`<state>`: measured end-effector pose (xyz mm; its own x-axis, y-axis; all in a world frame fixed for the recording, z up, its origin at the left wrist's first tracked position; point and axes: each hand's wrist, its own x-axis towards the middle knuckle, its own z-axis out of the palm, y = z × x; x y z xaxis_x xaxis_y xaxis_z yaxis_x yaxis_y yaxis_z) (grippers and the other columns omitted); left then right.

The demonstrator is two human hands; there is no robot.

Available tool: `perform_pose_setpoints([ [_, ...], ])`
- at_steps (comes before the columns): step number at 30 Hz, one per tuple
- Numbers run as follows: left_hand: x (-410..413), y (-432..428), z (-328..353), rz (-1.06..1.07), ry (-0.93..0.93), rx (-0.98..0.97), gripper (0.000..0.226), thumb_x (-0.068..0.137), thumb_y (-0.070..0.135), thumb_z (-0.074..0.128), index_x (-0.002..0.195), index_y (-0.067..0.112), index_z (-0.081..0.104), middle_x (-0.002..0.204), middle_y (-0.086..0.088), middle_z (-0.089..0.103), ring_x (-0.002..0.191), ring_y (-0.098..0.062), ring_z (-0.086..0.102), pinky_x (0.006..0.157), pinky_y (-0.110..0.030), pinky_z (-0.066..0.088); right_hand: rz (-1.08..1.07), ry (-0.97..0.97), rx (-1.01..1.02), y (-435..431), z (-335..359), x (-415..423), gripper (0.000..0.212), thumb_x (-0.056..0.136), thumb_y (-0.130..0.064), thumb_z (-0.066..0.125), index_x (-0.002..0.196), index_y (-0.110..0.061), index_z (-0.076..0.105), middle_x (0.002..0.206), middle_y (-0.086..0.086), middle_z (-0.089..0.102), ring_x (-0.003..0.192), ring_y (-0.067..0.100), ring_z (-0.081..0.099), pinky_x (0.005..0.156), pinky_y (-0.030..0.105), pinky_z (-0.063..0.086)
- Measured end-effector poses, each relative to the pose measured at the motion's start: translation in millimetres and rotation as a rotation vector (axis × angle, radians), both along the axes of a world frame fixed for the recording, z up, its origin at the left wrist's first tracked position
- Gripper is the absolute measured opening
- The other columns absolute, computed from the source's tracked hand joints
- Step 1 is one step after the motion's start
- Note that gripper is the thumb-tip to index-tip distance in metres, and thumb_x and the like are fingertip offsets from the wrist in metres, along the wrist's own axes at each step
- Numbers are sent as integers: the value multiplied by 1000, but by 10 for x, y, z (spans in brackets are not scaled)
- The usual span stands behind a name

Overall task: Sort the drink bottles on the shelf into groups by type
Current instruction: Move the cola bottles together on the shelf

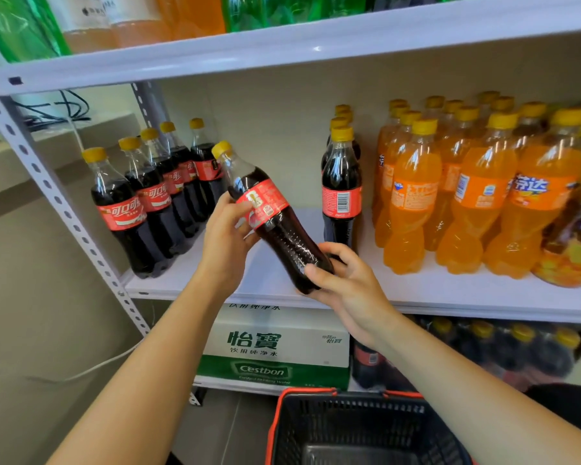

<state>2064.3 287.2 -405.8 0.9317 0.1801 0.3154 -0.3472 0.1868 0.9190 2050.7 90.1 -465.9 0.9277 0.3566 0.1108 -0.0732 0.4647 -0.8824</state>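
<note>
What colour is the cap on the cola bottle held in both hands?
Yellow screw cap on the tilted dark plastic cola bottle; best in head view.

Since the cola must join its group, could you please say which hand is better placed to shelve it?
Left, probably: the left hand grips the dark plastic cola bottle at its red label, nearest the left cola row.

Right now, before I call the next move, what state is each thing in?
held cola bottle, capped, tilted, in both hands.
left hand, grips its label.
right hand, grips its base.
left cola row, upright, capped.
right cola row, upright, capped.
orange soda bottles, upright, capped, grouped on the right.
water carton, closed.
</note>
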Motion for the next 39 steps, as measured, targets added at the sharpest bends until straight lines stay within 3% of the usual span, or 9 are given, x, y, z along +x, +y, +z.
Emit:
perform_pose_setpoints([
  [4, 136, 132, -15, -2, 43, -27, 37, 78, 13, 56, 114, 18, 57, 92, 1, 64, 83, -17, 63, 77, -30, 53, 21, 90, 53, 113, 48, 181, 44, 83, -10, 72, 125, -1, 59, 124, 20, 66, 105, 31, 71, 87, 48, 60],
  [7, 156, 170, 19, 87, 70, -34, 53, 79, 13, 66, 131, 11, 54, 99, -3, 67, 89, -20, 68, 79, -34, 58, 54, 133, 10, 168, 99, 285, 34, 97, -5, 59, 130, 1, 58, 127, 22, 64, 104, 29, 70, 87, 44, 61],
  [13, 27, 198, -3, 186, 80, 53, 54, 84, 27, 74, 132, 7, 58, 109, -1, 71, 102, -16, 69, 85, -35, 59, 6, 119, -15, 161, 141, 265, 57, 81, 21, 65, 131, -5, 54, 134, 25, 60, 112, 31, 67, 86, 36, 61],
  [16, -81, 196, -46, 141, 95, 30, 52, 86, 29, 71, 134, 13, 57, 114, 0, 70, 107, -17, 67, 89, -35, 57, 35, 117, 7, 131, 115, 131, 50, 84, 14, 68, 129, -2, 54, 128, 25, 63, 112, 41, 67, 83, 34, 61],
  [22, -381, 91, -121, -41, 65, -82, 56, 85, 7, 64, 137, 21, 47, 110, -5, 67, 99, -24, 67, 85, -37, 57, 123, 148, 25, -15, 157, -199, 50, 80, -17, 73, 126, -2, 60, 114, 17, 72, 101, 35, 71, 79, 33, 61],
  [26, -509, -13, -97, 30, 75, -93, 57, 92, 9, 74, 142, 21, 48, 118, -9, 73, 111, -30, 71, 84, -38, 60, 170, 183, -1, -113, 228, -330, 47, 82, -29, 72, 120, -2, 66, 109, 17, 73, 95, 32, 73, 83, 38, 61],
  [31, -520, -142, -130, 148, 146, -30, 58, 79, 27, 87, 129, 13, 61, 116, -6, 71, 106, -21, 69, 73, -27, 60, 93, 111, -59, -164, 204, -405, 62, 70, -10, 81, 127, -2, 58, 121, 21, 68, 104, 32, 72, 84, 39, 60],
  [35, -525, -129, -239, 69, 203, -60, 53, 81, 39, 77, 128, 20, 61, 115, -2, 72, 104, -16, 69, 79, -27, 58, 34, 162, -12, -176, 21, -419, 62, 68, -8, 82, 124, -3, 56, 117, 25, 70, 103, 40, 72, 78, 34, 61],
  [39, -513, -125, -339, -143, 196, -83, 68, 82, 13, 69, 144, 21, 44, 111, -6, 69, 102, -26, 68, 85, -37, 58, 20, 160, 37, -150, -108, -416, 46, 77, -17, 78, 119, -4, 62, 110, 18, 74, 101, 31, 73, 82, 34, 60],
])
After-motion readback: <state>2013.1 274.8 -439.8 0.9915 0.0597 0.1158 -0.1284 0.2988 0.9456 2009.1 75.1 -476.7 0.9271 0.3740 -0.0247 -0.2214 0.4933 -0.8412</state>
